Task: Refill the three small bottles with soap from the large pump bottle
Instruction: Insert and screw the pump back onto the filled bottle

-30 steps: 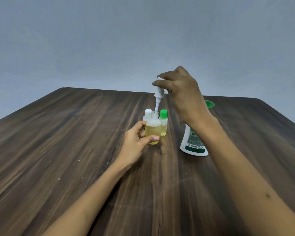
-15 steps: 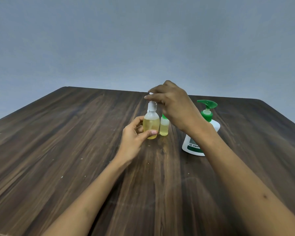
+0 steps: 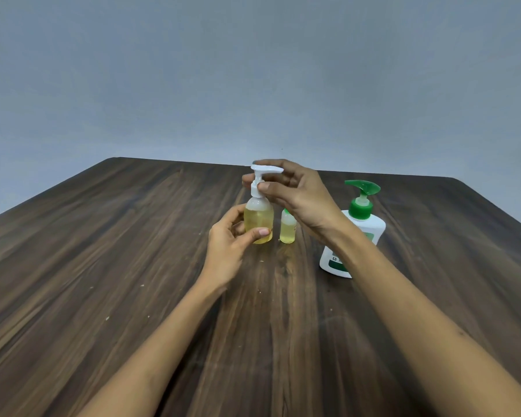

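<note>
Since a sec ago the white pump head (image 3: 260,179) has come down from above the bottles and now sits in the neck of the small clear plastic bottle of yellow soap (image 3: 258,222), upright on the dark wood-grain table (image 3: 103,266). Right hand (image 3: 298,197) pinches the pump collar w/ thumb & fingers; left hand (image 3: 227,245) is wrapped round the bottle's lower body, thumb across the front. Just beside it on the right — a smaller clear bottle w/ green cap (image 3: 287,231), half hidden behind the right wrist. Large white pump bottle w/ green pump (image 3: 361,224) stands further right, untouched.
</note>
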